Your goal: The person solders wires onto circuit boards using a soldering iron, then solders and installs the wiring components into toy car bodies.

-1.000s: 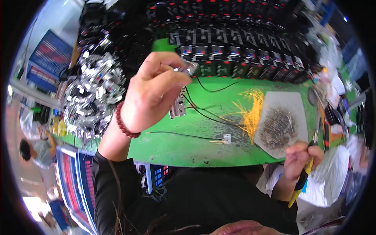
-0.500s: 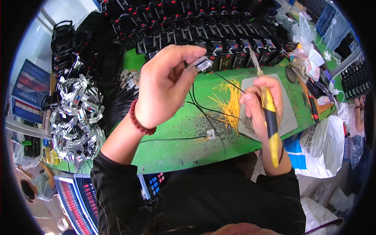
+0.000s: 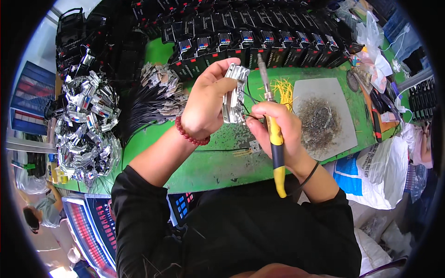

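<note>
Silver metal part (image 3: 235, 95) was up over green bench (image 3: 213, 178), approx. mid, L hand (image 3: 206, 99) pinching it betw. thumb & fingers. R hand (image 3: 283, 127) was wrapped round yellow-&-blk soldering iron (image 3: 277, 155), tip pointing away; blk wires (image 3: 252, 98) ran betw. part & R fingertips, couldn't tell if gripped. Bench top was scuffed, w/ yellow wires (image 3: 282, 89) beside gritty grey board (image 3: 320, 87). Silver pile (image 3: 88, 129) was at L, blk units (image 3: 259, 48) rowed at back. White sack (image 3: 387, 178) sat off bench's R edge; another person (image 3: 50, 211) was far L.
</note>
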Action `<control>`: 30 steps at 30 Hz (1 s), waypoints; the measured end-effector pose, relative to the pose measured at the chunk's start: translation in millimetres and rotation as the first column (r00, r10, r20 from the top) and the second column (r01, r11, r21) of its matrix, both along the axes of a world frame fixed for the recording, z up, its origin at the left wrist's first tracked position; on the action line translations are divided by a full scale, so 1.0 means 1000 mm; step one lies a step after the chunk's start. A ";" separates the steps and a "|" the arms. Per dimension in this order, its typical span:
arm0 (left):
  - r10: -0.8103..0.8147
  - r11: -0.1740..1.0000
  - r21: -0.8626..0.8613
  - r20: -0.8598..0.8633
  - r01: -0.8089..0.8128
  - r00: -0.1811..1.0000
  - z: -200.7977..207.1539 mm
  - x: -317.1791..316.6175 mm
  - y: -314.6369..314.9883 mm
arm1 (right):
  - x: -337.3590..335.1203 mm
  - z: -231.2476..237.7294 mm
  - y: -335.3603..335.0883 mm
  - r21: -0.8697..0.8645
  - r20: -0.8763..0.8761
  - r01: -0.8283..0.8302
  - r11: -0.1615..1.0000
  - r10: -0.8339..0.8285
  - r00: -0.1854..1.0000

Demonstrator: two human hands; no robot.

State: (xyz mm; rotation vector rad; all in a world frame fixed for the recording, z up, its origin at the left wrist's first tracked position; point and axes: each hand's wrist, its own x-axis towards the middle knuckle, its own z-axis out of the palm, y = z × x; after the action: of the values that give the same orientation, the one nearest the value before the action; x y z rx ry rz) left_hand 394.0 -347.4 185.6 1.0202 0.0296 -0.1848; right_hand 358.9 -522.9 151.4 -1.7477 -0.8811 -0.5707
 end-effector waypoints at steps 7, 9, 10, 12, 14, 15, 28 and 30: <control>0.304 0.945 0.049 0.234 -0.324 0.923 -0.030 0.004 0.078 | -0.001 -0.018 -0.052 -0.278 -0.152 -0.011 0.961 -0.033 0.988; 0.393 0.853 0.258 0.253 -0.453 0.884 -0.057 -0.010 0.087 | -0.005 -0.034 -0.068 -0.345 -0.252 -0.018 0.939 -0.074 0.965; 0.401 0.807 0.347 0.270 -0.477 0.875 -0.072 -0.018 0.088 | -0.007 -0.045 -0.074 -0.424 -0.254 0.004 0.906 -0.123 0.959; 0.289 0.589 0.722 0.230 -0.362 0.929 -0.095 -0.037 0.092 | -0.012 -0.066 -0.077 -0.491 -0.218 0.107 0.864 -0.241 0.946; 0.278 0.474 0.764 0.342 -0.438 0.898 -0.115 -0.045 0.087 | -0.019 -0.084 -0.078 -0.355 -0.347 0.164 0.920 -0.293 0.891; 0.247 0.363 0.815 0.384 -0.453 0.890 -0.122 -0.050 0.084 | -0.021 -0.091 -0.079 -0.302 -0.382 0.199 0.932 -0.310 0.871; 0.071 0.208 0.913 0.343 -0.350 0.937 -0.129 -0.009 0.074 | -0.024 -0.096 -0.093 -0.315 -0.231 0.412 0.855 -0.490 0.840; 0.125 0.295 0.915 0.250 -0.277 0.960 -0.125 -0.018 0.077 | -0.025 -0.093 -0.092 -0.289 -0.257 0.394 0.873 -0.467 0.846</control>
State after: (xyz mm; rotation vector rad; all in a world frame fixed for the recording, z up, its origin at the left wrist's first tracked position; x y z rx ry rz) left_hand 376.3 -270.1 60.4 2.2478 0.1665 0.1949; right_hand 334.1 -615.3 58.5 -2.1962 -0.3231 -0.4660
